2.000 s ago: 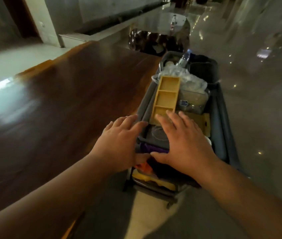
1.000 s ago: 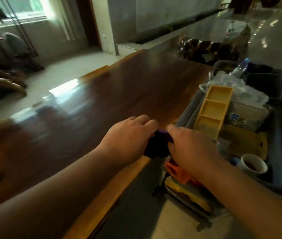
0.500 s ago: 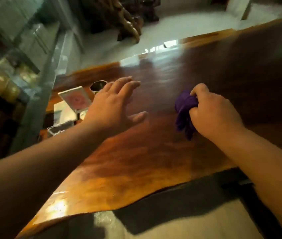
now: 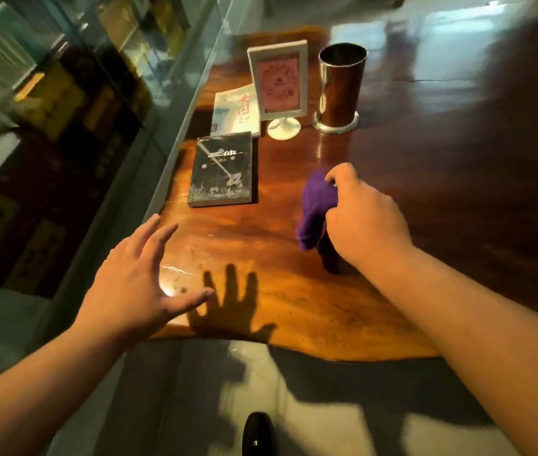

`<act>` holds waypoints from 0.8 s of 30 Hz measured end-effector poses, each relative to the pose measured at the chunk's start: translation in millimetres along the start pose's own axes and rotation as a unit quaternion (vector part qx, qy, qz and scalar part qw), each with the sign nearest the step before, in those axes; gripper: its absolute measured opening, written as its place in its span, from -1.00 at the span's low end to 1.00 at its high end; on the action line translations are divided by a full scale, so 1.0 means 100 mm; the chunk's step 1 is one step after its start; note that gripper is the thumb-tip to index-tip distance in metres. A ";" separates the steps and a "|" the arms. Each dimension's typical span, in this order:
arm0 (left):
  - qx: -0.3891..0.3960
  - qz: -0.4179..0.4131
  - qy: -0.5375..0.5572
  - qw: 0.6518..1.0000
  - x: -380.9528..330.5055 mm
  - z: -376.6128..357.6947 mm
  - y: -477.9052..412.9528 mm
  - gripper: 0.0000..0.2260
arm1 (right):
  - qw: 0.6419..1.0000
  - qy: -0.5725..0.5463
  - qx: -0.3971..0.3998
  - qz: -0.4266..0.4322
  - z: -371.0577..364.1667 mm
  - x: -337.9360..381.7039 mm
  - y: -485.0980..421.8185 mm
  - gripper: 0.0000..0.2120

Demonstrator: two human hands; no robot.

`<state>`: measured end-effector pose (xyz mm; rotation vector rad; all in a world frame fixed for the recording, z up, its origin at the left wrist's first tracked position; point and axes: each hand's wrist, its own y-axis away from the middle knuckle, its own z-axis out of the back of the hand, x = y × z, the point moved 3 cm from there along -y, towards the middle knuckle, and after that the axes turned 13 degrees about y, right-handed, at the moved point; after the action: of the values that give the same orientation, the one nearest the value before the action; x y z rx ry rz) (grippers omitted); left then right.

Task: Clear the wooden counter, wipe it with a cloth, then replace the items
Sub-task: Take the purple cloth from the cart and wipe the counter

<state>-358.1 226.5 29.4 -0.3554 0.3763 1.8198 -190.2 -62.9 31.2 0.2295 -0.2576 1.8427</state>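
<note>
The glossy wooden counter (image 4: 294, 291) fills the middle of the head view. My right hand (image 4: 364, 222) grips a bunched purple cloth (image 4: 315, 209) just above the wood. My left hand (image 4: 136, 281) hovers over the counter's near left corner, fingers spread, holding nothing. At the counter's left end lie a dark book (image 4: 223, 169) and a white book (image 4: 236, 110). Beside them stand a white-framed pink sign (image 4: 279, 83) on a round foot and a tall metal cup (image 4: 340, 87).
A glass display case (image 4: 63, 110) with boxes inside runs along the counter's left end. Pale floor (image 4: 195, 406) lies below the counter's wavy near edge, with a dark shoe tip (image 4: 257, 434) at the bottom.
I took the purple cloth from the cart with both hands, then turned left. My right hand carried it over the counter towards the books, sign and cup, and my left hand let go and opened.
</note>
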 end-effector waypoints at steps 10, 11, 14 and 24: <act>0.074 0.156 0.047 0.984 1.07 -0.64 0.08 0.40 | 0.986 0.084 0.117 0.087 -1.02 0.61 0.11 -0.61; 0.085 0.164 0.054 0.981 1.10 -0.70 0.04 0.42 | 0.985 0.092 0.117 0.092 -1.08 0.64 0.11 -0.59; 0.103 0.175 0.069 0.977 1.17 -0.79 -0.06 0.48 | 0.986 0.081 0.110 0.100 -1.22 0.74 0.07 -0.59; 0.123 0.165 0.059 0.977 1.16 -0.86 -0.10 0.54 | 0.978 -0.020 0.109 0.177 -1.71 1.63 -0.05 -0.51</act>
<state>-375.7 292.2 -97.9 -0.2372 0.7730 2.0508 -235.0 137.7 -84.7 0.3921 -0.1287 2.2245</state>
